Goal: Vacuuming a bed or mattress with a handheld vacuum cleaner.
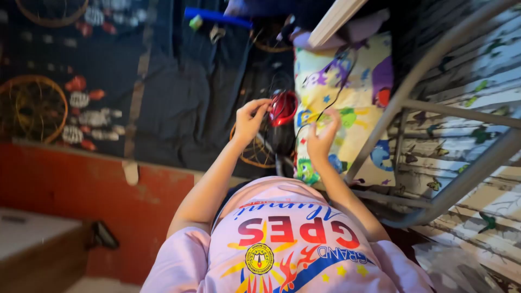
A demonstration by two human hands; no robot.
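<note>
My left hand (251, 118) is raised in front of me, its fingertips pinched on the left edge of a shiny red and black rounded device (283, 107). My right hand (322, 140) is just to the right and slightly lower, fingers curled on a thin black cable (341, 89). That cable runs up across a colourful cartoon-print pillow (358, 81). Below the red device hangs a black part (280, 142) with more wires around it. My pale pink printed shirt (282, 244) fills the bottom of the view.
A grey metal tube frame (412, 103) crosses the right side over a leaf-patterned surface (477, 70). Dark blue patterned cloth (163, 92) hangs behind, above a red wall (81, 184). A blue comb-like bar (217, 16) lies at the top. A wooden ledge (38, 239) sits lower left.
</note>
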